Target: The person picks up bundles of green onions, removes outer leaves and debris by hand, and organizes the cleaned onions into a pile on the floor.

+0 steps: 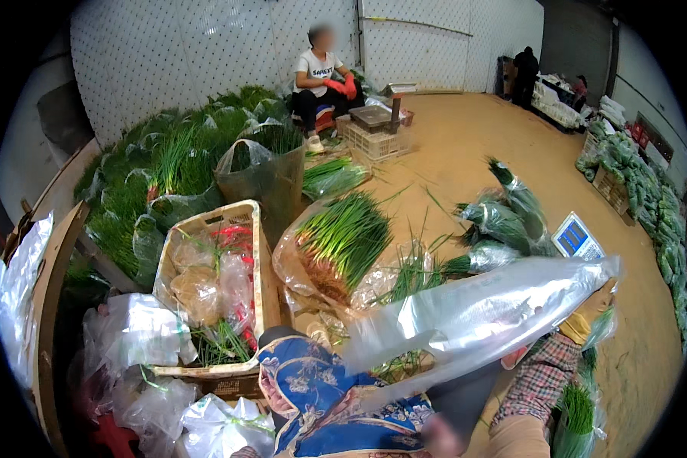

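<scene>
A long clear plastic bag (481, 305) stretches flat in the air above my lap. My right hand (585, 319), partly covered in yellow, is at the bag's right end, below a plaid sleeve. It seems to grip the bag, though the film and the angle hide most of its fingers. My left hand (440, 437) is a skin-toned blur low over my blue flowered apron (305, 382), and its fingers cannot be made out. Beyond the bag, a bunch of green scallions (347, 240) with reddish roots lies on an opened plastic sheet.
Left of my knees stands a cream plastic crate (261, 305) holding bags and greens. Bagged bundles (504, 217) lie beside a small scale display (578, 238). Greens (168, 164) heap along the wall. A person (320, 72) in red gloves sits near another crate (378, 141).
</scene>
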Demonstrator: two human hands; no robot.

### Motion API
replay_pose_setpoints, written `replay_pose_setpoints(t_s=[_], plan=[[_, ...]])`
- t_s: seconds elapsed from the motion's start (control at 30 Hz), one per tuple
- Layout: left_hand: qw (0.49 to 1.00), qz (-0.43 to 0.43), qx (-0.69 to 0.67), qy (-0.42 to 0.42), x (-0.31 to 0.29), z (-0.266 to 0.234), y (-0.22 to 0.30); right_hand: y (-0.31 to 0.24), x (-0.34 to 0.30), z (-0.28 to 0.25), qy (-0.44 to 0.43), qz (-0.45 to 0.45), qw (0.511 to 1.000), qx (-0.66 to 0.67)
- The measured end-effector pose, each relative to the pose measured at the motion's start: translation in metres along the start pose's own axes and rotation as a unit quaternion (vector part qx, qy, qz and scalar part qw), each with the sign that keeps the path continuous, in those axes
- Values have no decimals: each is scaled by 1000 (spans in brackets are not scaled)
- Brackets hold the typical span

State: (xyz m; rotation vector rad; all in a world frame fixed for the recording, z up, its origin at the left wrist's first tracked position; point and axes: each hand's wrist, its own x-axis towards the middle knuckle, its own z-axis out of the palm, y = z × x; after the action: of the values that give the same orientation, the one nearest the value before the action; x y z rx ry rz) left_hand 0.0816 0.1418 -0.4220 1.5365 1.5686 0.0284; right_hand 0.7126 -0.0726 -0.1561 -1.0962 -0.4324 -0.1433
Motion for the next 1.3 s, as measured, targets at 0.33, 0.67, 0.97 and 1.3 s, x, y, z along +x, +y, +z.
replay_pose_setpoints(t_s=[0.33, 0.67, 0.97, 1.3], plan=[[895, 443, -44, -15, 6, -31, 308, 15, -104, 107, -322, -51, 930, -169], [781, 345, 76, -516, -76, 100, 382, 18, -34, 89, -230, 47, 936, -264], [800, 588, 113, -24, -14, 91, 368, 59, -29, 75, -180, -16, 914, -364], [799, 586, 25, 134, -14, 35, 395, 88, -28, 93, -230, -98, 834, -492]])
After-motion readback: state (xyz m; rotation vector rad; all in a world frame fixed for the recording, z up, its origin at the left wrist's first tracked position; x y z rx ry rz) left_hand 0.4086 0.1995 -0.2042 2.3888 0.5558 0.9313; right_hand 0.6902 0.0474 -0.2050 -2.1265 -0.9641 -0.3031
